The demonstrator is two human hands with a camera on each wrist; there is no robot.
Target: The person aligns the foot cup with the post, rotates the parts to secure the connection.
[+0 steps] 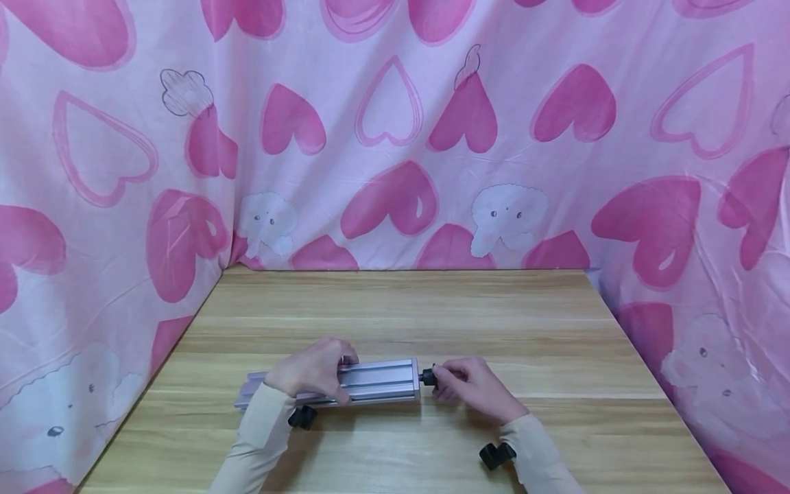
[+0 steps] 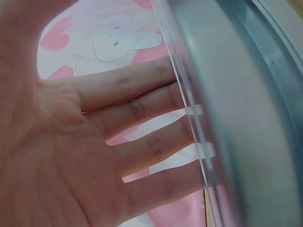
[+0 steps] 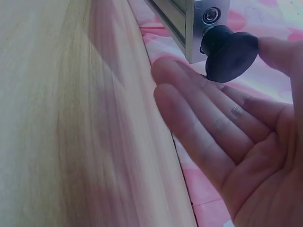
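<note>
A silver aluminium linear slide point(image 1: 385, 377) with lengthwise grooves lies nearly level above the wooden table, with a flat end plate point(image 3: 191, 40) at its right end. My left hand point(image 1: 313, 370) grips it from above near the middle, thumb on the near side; the fingertips are hidden behind the metal in the left wrist view. From the end plate sticks out a black round knob point(image 3: 233, 56). My right hand point(image 1: 474, 385) pinches this knob between thumb and fingers, with the other fingers stretched out below it in the right wrist view.
The wood-grain table point(image 1: 395, 302) ends at a pink heart-patterned cloth point(image 1: 395, 199) hung at the back and both sides. A black wrist camera point(image 1: 302, 417) sits by the left wrist, another black camera point(image 1: 496, 455) by the right.
</note>
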